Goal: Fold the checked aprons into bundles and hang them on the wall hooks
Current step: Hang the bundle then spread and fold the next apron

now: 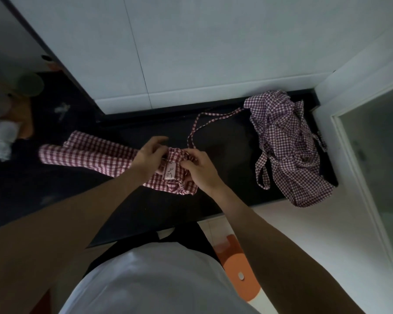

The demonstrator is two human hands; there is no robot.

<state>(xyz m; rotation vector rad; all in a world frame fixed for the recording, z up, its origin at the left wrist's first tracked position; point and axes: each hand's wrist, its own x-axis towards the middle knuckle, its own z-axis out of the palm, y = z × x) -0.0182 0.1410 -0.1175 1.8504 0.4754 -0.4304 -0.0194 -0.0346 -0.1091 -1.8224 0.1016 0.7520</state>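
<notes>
Red checked apron (95, 155) lies across the middle of the dark surface (225, 155), partly folded into a long band running from centre-left of the frame to centre; its near end is bunched under both hands, a white label (169, 172) with handwriting facing up. Left hand (149, 155) sits on the bunched end, thumb and fingers curled toward the cloth and apparently pinching it, though the contact is on the far side of the hand; right hand (196, 167) pinches a gathered fold at the apron's right edge, fingers curled round the fabric. A thin checked strap (195, 130) loops from the hands up toward centre-right (it seems to run on toward the other heap, but which garment it belongs to I cannot tell).

Step in hand, as judged: rolling or tucking the end into a bundle. To do it well: keep the band's edges aligned; roll tightly; keep the left hand's pinch while the right wraps; leave a strap free for hanging.

Purple checked apron (288, 150) lies crumpled at centre-right of the surface, well apart from the hands, not yet folded.

Hard to make out: no wall hooks in view; label writing illegible; upper-left objects blurred and dim; fingertips of both hands partly buried in cloth.
</notes>
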